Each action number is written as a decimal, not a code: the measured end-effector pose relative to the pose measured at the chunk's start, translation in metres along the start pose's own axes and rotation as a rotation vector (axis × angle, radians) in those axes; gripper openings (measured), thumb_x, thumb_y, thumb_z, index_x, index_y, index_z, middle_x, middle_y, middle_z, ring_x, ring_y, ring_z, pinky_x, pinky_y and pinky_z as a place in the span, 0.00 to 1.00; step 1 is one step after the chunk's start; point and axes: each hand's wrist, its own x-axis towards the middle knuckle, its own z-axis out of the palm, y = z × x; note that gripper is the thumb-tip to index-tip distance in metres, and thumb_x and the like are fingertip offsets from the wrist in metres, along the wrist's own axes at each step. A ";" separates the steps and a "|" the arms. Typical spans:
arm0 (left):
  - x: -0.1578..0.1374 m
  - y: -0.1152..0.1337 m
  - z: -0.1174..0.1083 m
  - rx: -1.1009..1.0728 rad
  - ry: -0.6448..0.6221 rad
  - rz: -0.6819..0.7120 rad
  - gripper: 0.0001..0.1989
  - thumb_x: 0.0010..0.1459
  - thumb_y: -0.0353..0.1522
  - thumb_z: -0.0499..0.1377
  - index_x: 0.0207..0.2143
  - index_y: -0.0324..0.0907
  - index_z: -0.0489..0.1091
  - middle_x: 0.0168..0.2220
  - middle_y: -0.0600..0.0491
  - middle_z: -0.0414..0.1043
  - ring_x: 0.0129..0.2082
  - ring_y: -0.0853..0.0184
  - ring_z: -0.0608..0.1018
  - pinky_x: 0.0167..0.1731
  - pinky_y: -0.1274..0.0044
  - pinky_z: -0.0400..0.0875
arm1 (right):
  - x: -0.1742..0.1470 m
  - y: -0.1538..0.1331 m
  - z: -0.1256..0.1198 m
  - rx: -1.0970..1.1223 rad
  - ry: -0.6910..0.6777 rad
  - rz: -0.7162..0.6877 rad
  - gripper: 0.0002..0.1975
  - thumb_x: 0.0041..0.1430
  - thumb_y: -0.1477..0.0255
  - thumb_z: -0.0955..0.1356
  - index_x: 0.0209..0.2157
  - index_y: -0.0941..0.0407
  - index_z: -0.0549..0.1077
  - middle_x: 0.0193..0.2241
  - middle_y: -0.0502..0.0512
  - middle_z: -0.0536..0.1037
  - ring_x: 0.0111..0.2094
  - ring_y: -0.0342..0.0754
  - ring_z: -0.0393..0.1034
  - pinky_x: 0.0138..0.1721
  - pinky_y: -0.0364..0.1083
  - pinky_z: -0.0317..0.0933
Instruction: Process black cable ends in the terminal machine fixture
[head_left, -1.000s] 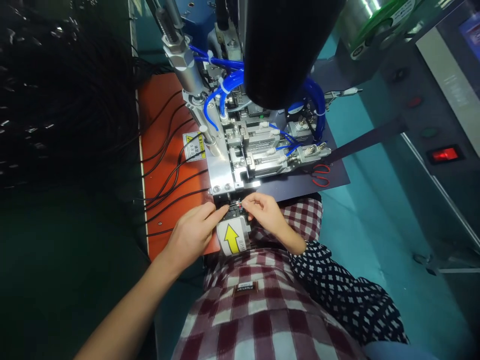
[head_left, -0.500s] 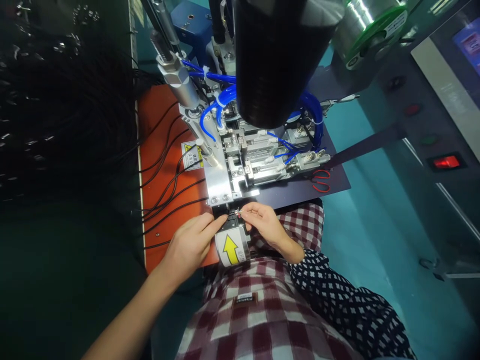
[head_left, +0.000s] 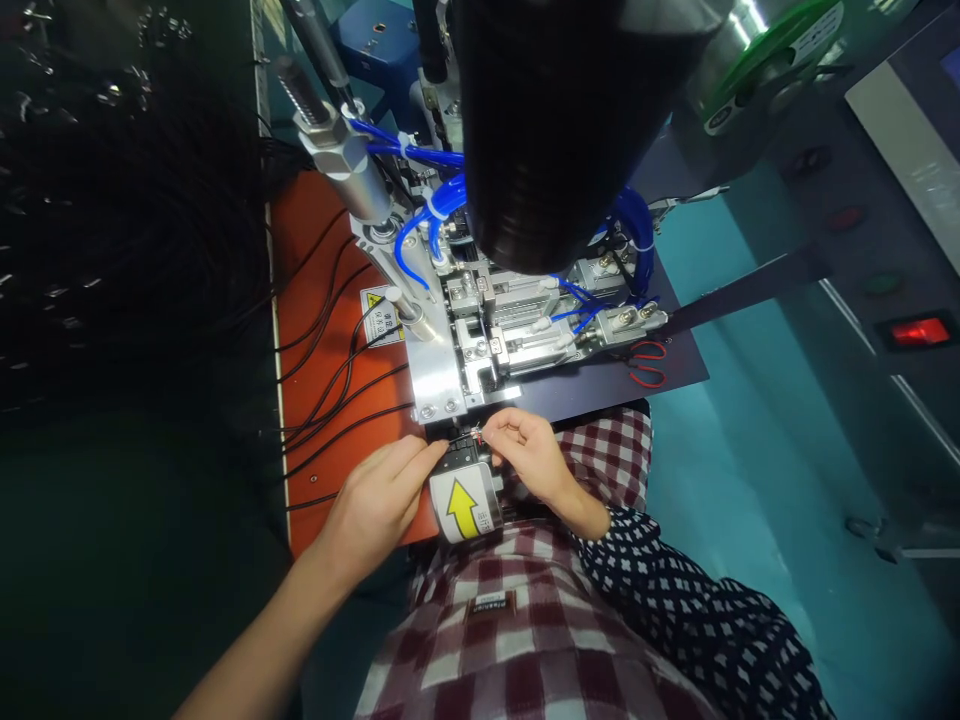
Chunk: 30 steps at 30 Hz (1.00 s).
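Observation:
My left hand (head_left: 386, 490) is closed, its thumb and forefinger pinching a thin black cable (head_left: 460, 438) just above a black fixture block (head_left: 455, 460). Facing it from the other side, my right hand (head_left: 529, 450) pinches a small shiny metal piece with a bit of red (head_left: 478, 435) at the cable's end. The fingertips cover much of this piece, so its exact kind cannot be made out. Below the block is a round housing (head_left: 484, 490) with a yellow arrow label (head_left: 461, 508). A metal plate (head_left: 435, 385) of the machine lies just beyond my hands.
Several black cables (head_left: 322, 405) run across the orange board (head_left: 311, 260) at the left. Metal slides (head_left: 525, 350) with blue air tubes (head_left: 450, 195) stand ahead, under a large black cylinder (head_left: 555, 130). Red-handled scissors (head_left: 647, 365) lie at the right, near a lit red switch (head_left: 921, 331).
The camera view has shifted slightly. My left fingertips have drawn back a little to the left, showing more of the thin cable. My right hand keeps its pinch at nearly the same place.

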 end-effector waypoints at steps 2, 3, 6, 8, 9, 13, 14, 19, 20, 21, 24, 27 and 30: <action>0.000 0.001 -0.001 -0.001 -0.002 -0.002 0.15 0.63 0.20 0.49 0.47 0.37 0.69 0.34 0.48 0.73 0.33 0.67 0.76 0.34 0.76 0.73 | -0.001 -0.004 0.002 -0.022 0.007 -0.040 0.05 0.53 0.70 0.70 0.27 0.56 0.71 0.18 0.46 0.70 0.18 0.41 0.62 0.20 0.42 0.56; 0.001 0.001 -0.001 -0.003 -0.004 -0.002 0.15 0.63 0.20 0.49 0.47 0.37 0.69 0.34 0.48 0.74 0.34 0.67 0.76 0.34 0.77 0.73 | -0.002 -0.006 0.002 -0.043 0.005 -0.067 0.05 0.53 0.70 0.69 0.26 0.56 0.71 0.19 0.46 0.70 0.18 0.41 0.62 0.21 0.42 0.57; 0.001 0.001 -0.002 -0.007 0.000 -0.003 0.14 0.62 0.20 0.50 0.47 0.36 0.69 0.34 0.48 0.73 0.34 0.67 0.76 0.34 0.76 0.73 | -0.002 -0.009 0.001 -0.110 -0.013 -0.107 0.05 0.54 0.71 0.69 0.26 0.56 0.71 0.19 0.47 0.70 0.19 0.41 0.64 0.22 0.42 0.58; 0.000 0.000 -0.001 -0.002 0.005 0.000 0.14 0.62 0.20 0.50 0.47 0.35 0.69 0.34 0.48 0.73 0.34 0.66 0.76 0.34 0.76 0.73 | -0.001 -0.008 -0.001 -0.119 -0.025 -0.088 0.06 0.54 0.70 0.69 0.26 0.57 0.71 0.20 0.47 0.70 0.20 0.41 0.64 0.22 0.42 0.58; 0.000 0.000 -0.001 0.002 0.006 0.002 0.14 0.62 0.19 0.50 0.47 0.35 0.70 0.34 0.47 0.73 0.34 0.66 0.76 0.34 0.76 0.73 | 0.000 -0.007 -0.002 -0.113 -0.029 -0.079 0.06 0.54 0.69 0.69 0.26 0.57 0.71 0.21 0.48 0.71 0.20 0.41 0.65 0.22 0.42 0.59; 0.001 0.000 0.000 0.005 0.014 0.016 0.14 0.61 0.19 0.50 0.46 0.34 0.70 0.34 0.47 0.73 0.33 0.66 0.75 0.33 0.76 0.72 | 0.002 -0.003 -0.004 -0.095 -0.037 -0.073 0.07 0.54 0.69 0.70 0.27 0.57 0.71 0.22 0.48 0.71 0.21 0.41 0.65 0.24 0.42 0.59; 0.001 0.000 0.000 0.003 0.017 0.017 0.14 0.61 0.19 0.50 0.46 0.33 0.70 0.34 0.47 0.73 0.33 0.66 0.75 0.33 0.76 0.72 | 0.003 -0.003 -0.004 -0.095 -0.042 -0.068 0.07 0.54 0.69 0.69 0.27 0.57 0.71 0.22 0.48 0.71 0.21 0.40 0.65 0.24 0.42 0.59; 0.000 0.000 0.000 -0.015 0.015 0.011 0.14 0.61 0.19 0.50 0.47 0.33 0.70 0.35 0.46 0.73 0.34 0.65 0.75 0.34 0.75 0.72 | 0.003 -0.004 -0.003 -0.099 -0.047 -0.046 0.06 0.54 0.70 0.69 0.27 0.57 0.71 0.22 0.48 0.71 0.20 0.41 0.65 0.23 0.42 0.59; 0.000 0.000 0.000 -0.019 0.013 0.011 0.14 0.61 0.19 0.50 0.47 0.33 0.70 0.35 0.46 0.73 0.34 0.65 0.75 0.34 0.75 0.72 | 0.003 -0.004 -0.003 -0.108 -0.041 -0.049 0.06 0.54 0.70 0.69 0.27 0.57 0.71 0.22 0.48 0.71 0.20 0.41 0.65 0.23 0.42 0.59; 0.000 0.000 0.000 -0.024 0.011 0.010 0.15 0.61 0.19 0.50 0.47 0.32 0.70 0.35 0.46 0.72 0.34 0.65 0.75 0.34 0.75 0.72 | 0.003 -0.004 -0.003 -0.122 -0.031 -0.056 0.06 0.54 0.70 0.69 0.27 0.57 0.71 0.22 0.48 0.71 0.20 0.41 0.65 0.23 0.42 0.59; 0.000 -0.001 0.000 -0.021 0.013 0.015 0.15 0.61 0.19 0.51 0.47 0.32 0.70 0.34 0.46 0.72 0.34 0.65 0.75 0.34 0.75 0.72 | 0.002 -0.005 -0.002 -0.195 -0.003 -0.082 0.06 0.54 0.70 0.69 0.26 0.57 0.71 0.20 0.48 0.70 0.20 0.41 0.64 0.22 0.42 0.58; 0.000 0.000 0.000 0.008 0.016 0.028 0.15 0.60 0.19 0.50 0.47 0.32 0.70 0.34 0.46 0.72 0.33 0.65 0.75 0.33 0.75 0.71 | 0.001 -0.005 -0.002 -0.282 0.016 -0.118 0.05 0.55 0.71 0.68 0.27 0.57 0.71 0.20 0.48 0.71 0.20 0.41 0.64 0.22 0.41 0.58; 0.000 0.000 -0.001 0.048 0.013 0.041 0.16 0.60 0.18 0.49 0.47 0.33 0.70 0.34 0.46 0.72 0.32 0.65 0.74 0.32 0.75 0.71 | 0.001 -0.004 -0.004 -0.351 0.020 -0.150 0.04 0.55 0.72 0.68 0.27 0.57 0.72 0.21 0.48 0.71 0.21 0.41 0.64 0.22 0.40 0.58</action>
